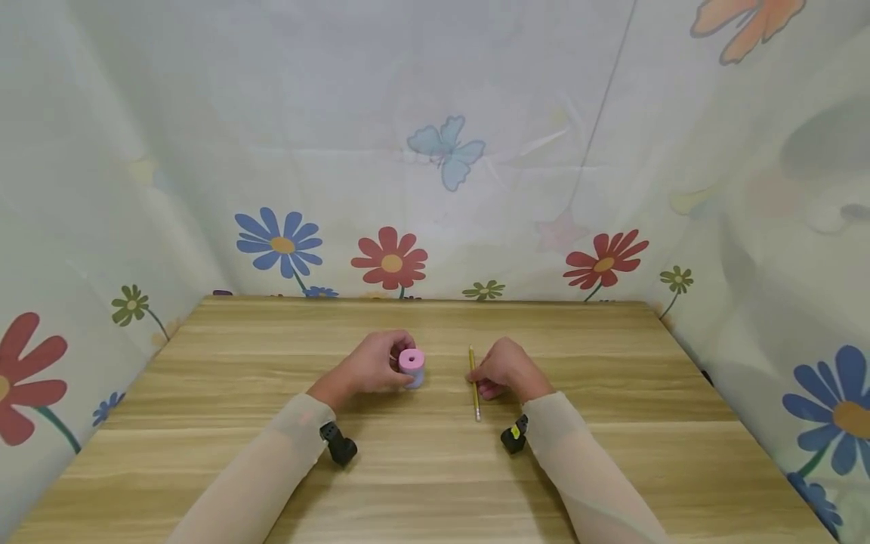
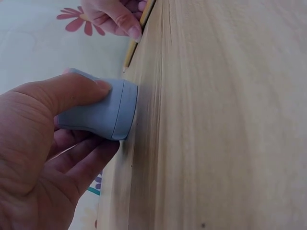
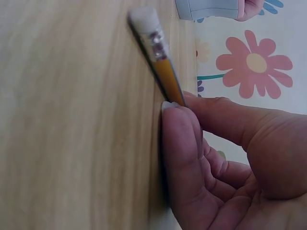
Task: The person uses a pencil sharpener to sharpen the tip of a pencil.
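Note:
My left hand holds a small pencil sharpener upright at the middle of the table, thumb on one side and fingers on the other. Its top is pink with a dark hole; the blue-grey body flares toward the base in the left wrist view. To the right, my right hand pinches a yellow pencil between thumb and fingertips. The pencil's tip points away from me and its white eraser toward me. In the right wrist view the fingers hide the pencil's tip end.
Both hands work over a wood-grain table. Behind it hangs a pale cloth printed with flowers and a butterfly. Each wrist carries a small black camera, the left one and the right one.

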`<action>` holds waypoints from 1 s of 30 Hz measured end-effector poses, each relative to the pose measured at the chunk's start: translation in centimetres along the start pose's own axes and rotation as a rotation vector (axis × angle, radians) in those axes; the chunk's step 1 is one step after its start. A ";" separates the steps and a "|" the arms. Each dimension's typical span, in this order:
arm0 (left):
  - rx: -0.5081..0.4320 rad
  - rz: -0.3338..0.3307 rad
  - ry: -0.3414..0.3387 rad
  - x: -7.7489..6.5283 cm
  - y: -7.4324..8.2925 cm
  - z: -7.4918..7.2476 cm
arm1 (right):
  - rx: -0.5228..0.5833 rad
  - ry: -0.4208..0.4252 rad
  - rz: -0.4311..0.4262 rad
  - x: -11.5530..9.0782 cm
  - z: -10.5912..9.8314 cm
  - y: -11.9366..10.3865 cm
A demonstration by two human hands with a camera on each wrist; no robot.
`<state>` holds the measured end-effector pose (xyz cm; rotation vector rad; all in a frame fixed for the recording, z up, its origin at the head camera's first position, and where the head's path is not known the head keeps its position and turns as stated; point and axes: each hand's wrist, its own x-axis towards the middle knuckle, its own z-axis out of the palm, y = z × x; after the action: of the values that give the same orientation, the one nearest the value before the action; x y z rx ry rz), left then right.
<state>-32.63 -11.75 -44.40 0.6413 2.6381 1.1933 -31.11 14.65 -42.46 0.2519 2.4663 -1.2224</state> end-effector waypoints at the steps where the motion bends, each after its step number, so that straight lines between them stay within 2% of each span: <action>1: -0.001 -0.003 -0.004 0.0 0.0 -0.1 | 0.002 0.000 0.001 0.1 0.0 0.0; 12: 0.029 0.004 -0.018 0.0 0.2 -0.6 | 0.054 -0.021 -0.012 0.2 -0.2 -0.1; 24: 0.047 0.048 -0.038 -0.5 0.5 -0.7 | 0.064 -0.017 0.003 0.1 -0.2 -0.2; 30: 0.065 0.070 -0.056 -1.1 0.7 -1.5 | 0.058 -0.004 -0.055 -0.4 -0.6 0.4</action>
<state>-31.94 -12.83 -42.89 0.7730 2.6373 1.0946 -30.78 15.41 -42.30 0.1980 2.4520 -1.3166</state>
